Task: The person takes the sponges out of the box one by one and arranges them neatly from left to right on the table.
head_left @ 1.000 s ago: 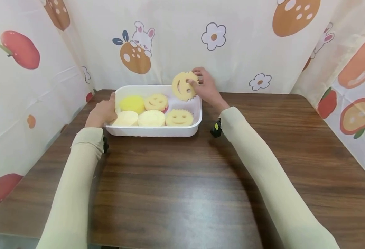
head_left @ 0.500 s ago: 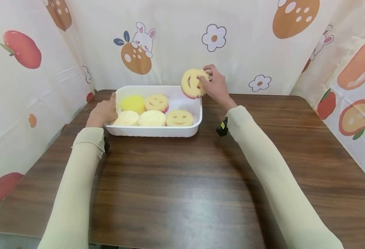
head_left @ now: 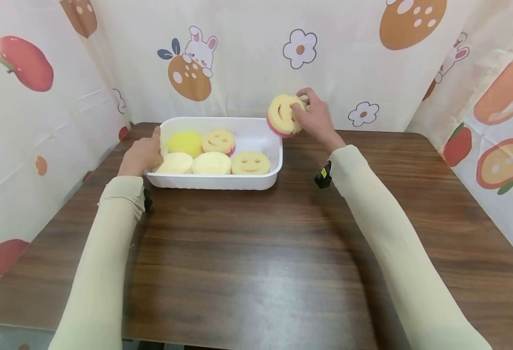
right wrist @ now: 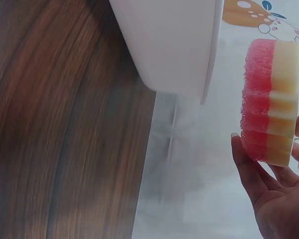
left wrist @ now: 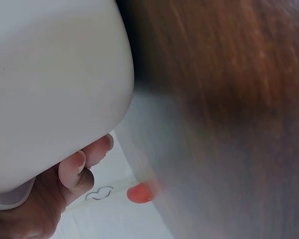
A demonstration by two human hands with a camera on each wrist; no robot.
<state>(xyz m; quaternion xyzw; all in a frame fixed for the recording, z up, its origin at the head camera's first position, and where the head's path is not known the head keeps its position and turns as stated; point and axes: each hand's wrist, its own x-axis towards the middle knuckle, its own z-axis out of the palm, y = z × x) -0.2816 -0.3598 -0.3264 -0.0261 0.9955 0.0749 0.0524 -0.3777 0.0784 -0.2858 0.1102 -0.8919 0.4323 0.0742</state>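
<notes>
A yellow-and-pink smiley-face sponge [head_left: 283, 115] with a notched edge is held by my right hand [head_left: 316, 115], raised over the back right corner of a white plastic tray [head_left: 213, 182]. Seen from the right wrist, the sponge [right wrist: 270, 102] has a pink layer against a yellow one, pinched between thumb and fingers near its edge. My left hand [head_left: 142, 154] grips the tray's left rim; in the left wrist view its fingers [left wrist: 72, 169] curl against the outer wall [left wrist: 60, 99]. Inside the tray lie a bright yellow round sponge [head_left: 184, 144], two pale round sponges [head_left: 212, 163] and two smiley sponges [head_left: 250, 163].
The tray stands at the back of a dark wood-grain table [head_left: 221, 253]. Directly behind the table hangs a printed curtain [head_left: 247, 53], which continues along both sides. A black wrist camera [head_left: 323, 176] sits at the right cuff.
My right hand has moved right with the smiley sponge, from over the tray's back right part to its right corner. The left hand stays on the tray rim.
</notes>
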